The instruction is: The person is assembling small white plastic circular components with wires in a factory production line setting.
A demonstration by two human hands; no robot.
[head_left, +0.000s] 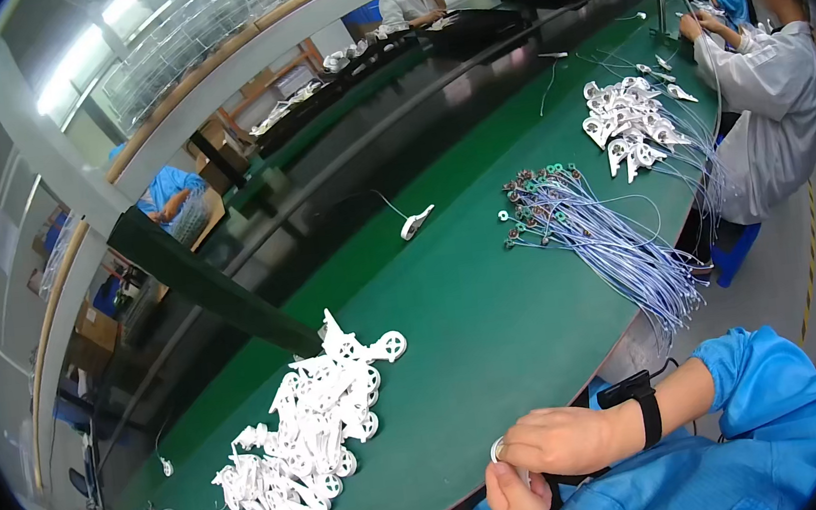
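Observation:
My right hand (562, 442), with a dark band at its wrist, is closed at the table's near edge. Just below it my left hand (519, 504) is closed too, its thumb raised against the right fingers. Between them shows the rounded rim of a small white plastic part (497, 450); the fingers hide the rest. Left of my hands lies a heap of white plastic housings (322, 426) with spoked round ends. Farther right, a bundle of thin bluish-white cables (620, 256) with small green and brown ends lies across the table.
On the green tabletop (477, 328), a white part with a wire (416, 223) lies near the dark channel. More white parts (630, 124) are heaped in front of a co-worker (763, 104) at right. A dark post (215, 282) stands by the left heap.

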